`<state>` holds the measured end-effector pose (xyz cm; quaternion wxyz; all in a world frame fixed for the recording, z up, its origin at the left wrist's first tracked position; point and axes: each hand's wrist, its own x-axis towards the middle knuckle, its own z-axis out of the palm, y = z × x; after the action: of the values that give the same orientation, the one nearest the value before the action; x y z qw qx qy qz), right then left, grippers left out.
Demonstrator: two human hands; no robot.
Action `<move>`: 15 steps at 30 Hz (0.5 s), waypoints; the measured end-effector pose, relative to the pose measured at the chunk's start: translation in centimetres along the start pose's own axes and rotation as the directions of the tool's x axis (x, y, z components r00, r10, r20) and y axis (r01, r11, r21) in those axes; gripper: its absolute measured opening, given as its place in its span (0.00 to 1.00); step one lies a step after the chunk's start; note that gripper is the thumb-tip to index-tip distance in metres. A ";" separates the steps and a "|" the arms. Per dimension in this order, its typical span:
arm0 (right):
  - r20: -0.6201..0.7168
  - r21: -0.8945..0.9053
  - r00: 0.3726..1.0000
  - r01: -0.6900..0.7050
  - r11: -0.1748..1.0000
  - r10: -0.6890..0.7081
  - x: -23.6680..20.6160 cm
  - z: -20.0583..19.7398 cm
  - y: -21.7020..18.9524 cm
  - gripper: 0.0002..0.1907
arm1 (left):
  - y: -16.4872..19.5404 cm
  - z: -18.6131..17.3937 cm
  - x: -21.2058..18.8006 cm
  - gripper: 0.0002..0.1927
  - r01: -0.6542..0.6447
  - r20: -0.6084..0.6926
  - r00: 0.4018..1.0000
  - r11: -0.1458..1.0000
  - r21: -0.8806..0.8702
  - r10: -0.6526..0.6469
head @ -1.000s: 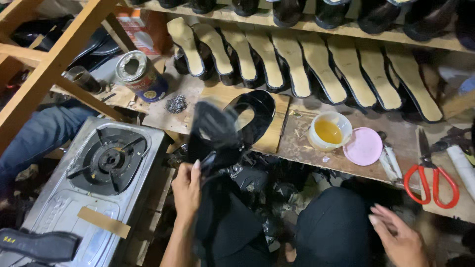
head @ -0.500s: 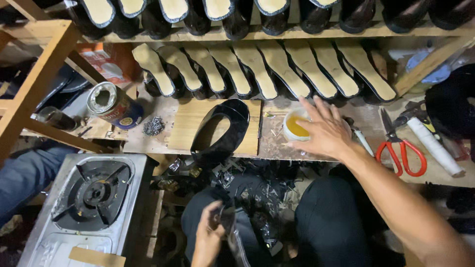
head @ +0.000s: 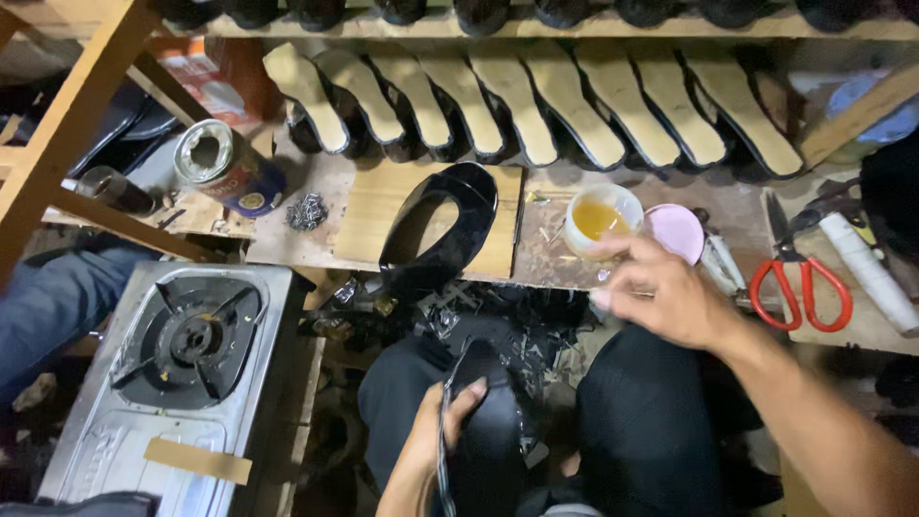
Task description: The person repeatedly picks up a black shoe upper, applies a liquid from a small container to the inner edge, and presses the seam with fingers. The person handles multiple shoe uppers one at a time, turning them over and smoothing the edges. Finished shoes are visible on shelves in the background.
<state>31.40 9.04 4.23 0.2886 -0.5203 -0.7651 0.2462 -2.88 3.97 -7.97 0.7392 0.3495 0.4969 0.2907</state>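
A low wooden workbench (head: 287, 239) runs across the view, worn and stained, with a paler board (head: 369, 215) laid on it. A glossy black shoe upper (head: 450, 225) lies on that board, its lower end hanging over the bench's front edge. Behind the upper, a row of shoe soles (head: 574, 105) leans against the back shelf. Left of the upper sit a small heap of tacks (head: 306, 211) and an open tin can (head: 225, 168) on its side. Right of the upper stands a white cup of yellow glue (head: 601, 218), with a pink lid (head: 676, 232) just beside it and red-handled scissors (head: 799, 287) farther right. Below the bench, to the left of the upper, a steel gas burner (head: 182, 373) sits on the floor.

The right hand (head: 661, 297) reaches in from the lower right, just in front of the glue cup, fingers bunched toward the bench edge; the blur hides whether it pinches anything. The left hand (head: 445, 421) is down on the lap below the upper, closed around a black shoe piece (head: 488, 421), thumb on top.

Dark scraps (head: 498, 321) crowd the space under the bench front, leaving little room between the knees. The burner's edge closes in the left side.
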 end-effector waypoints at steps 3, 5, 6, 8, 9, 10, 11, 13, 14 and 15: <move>0.078 0.138 0.995 0.043 0.989 -0.054 -2.9 2.8 -2.8 0.10 | 2.7 2.3 0.1 0.16 -0.017 0.064 0.998 0.999 -0.039 0.019; 0.090 0.128 0.992 0.079 0.989 -0.090 -4.2 4.3 -4.1 0.16 | 3.6 3.4 0.1 0.15 -0.039 0.098 0.994 0.999 0.008 0.038; 0.070 0.120 0.989 0.121 0.985 -0.130 -4.7 4.9 -4.6 0.18 | 3.7 3.8 0.2 0.14 -0.047 0.114 0.992 0.999 0.002 0.047; 0.020 0.088 0.979 0.199 0.976 -0.201 -5.0 5.6 -4.9 0.20 | 3.4 4.6 0.5 0.12 -0.087 0.150 0.985 0.996 -0.013 0.088; -0.009 0.064 0.972 0.235 0.970 -0.235 -5.1 5.8 -4.9 0.20 | 3.1 5.0 0.8 0.13 -0.120 0.167 0.978 0.992 -0.022 0.122; -0.037 0.039 0.962 0.271 0.962 -0.269 -5.1 5.7 -4.8 0.19 | 2.7 5.2 1.0 0.15 -0.154 0.184 0.970 0.988 -0.032 0.157; -0.044 -0.013 0.956 0.289 0.957 -0.289 -5.1 5.6 -4.7 0.20 | 2.4 5.3 1.2 0.11 -0.122 0.189 0.972 0.989 -0.088 0.137; -0.050 -0.119 0.942 0.325 0.938 -0.333 -4.9 5.4 -4.4 0.23 | 1.9 5.3 1.4 0.09 -0.060 0.198 0.975 0.977 -0.204 0.101; -0.032 -0.106 0.933 0.354 0.929 -0.359 -4.9 5.1 -4.3 0.24 | 1.7 5.3 1.5 0.09 -0.089 0.192 0.973 0.979 -0.182 0.124; -0.014 -0.092 0.923 0.382 0.920 -0.384 -5.0 5.0 -4.2 0.24 | 1.6 5.1 1.5 0.10 -0.117 0.186 0.972 0.980 -0.160 0.146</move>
<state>26.65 2.59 2.59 0.3202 -0.3767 -0.8574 0.1431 2.29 4.90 -6.10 0.7876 0.3529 0.3740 0.3394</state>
